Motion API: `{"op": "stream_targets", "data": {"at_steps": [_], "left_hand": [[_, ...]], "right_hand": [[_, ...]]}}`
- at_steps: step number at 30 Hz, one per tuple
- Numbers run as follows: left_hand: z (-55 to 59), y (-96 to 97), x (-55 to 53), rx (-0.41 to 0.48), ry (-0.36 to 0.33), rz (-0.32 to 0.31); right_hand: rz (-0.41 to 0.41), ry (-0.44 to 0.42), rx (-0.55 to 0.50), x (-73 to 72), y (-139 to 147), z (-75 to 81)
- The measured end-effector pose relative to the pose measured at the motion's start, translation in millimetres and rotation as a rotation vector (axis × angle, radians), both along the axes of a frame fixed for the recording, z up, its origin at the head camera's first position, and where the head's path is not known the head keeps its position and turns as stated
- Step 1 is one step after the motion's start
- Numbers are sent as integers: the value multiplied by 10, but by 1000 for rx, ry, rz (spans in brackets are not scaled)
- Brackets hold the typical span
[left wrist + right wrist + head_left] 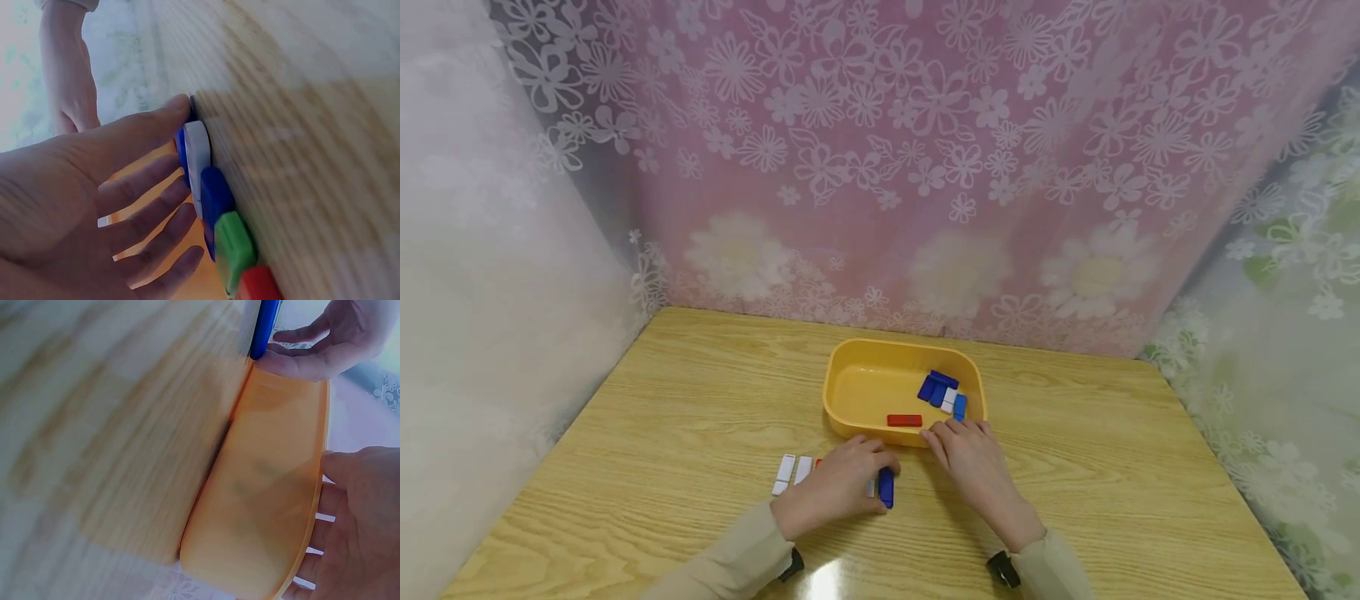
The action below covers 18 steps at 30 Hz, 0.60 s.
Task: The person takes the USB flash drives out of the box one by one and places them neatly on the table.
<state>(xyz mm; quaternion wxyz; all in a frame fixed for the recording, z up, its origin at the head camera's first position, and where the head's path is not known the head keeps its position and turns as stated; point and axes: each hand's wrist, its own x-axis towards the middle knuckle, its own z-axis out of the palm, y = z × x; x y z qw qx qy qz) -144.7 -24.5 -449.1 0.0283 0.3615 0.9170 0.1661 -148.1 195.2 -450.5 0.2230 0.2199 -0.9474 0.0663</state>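
Note:
My left hand is at the right end of a row of small rectangular plastic blocks, pinching a dark blue block between thumb and fingertips. The hand covers the row's middle in the head view. Beside the blue block in the left wrist view come a white block, another blue one, a green block and a red block. Two white blocks lie at the row's left end. My right hand holds the near right rim of a yellow bin, its fingers curled over the edge.
Inside the bin, a red block lies along the near wall. Several blue and white blocks cluster at its right side. Everything stands on a wood-grain table, with a pink flowered curtain behind its far edge.

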Motion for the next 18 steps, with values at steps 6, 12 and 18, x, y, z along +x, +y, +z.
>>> {"op": "stream_targets", "data": {"at_steps": [6, 12, 18], "left_hand": [[53, -59, -30, 96, -26, 22], [132, -79, -104, 256, 20, 76], [322, -22, -219, 317, 59, 82]], "right_hand": [[0, 14, 3, -3, -1, -1], [5, 27, 2, -12, -4, -2], [-1, 6, 6, -4, -12, 14]]}}
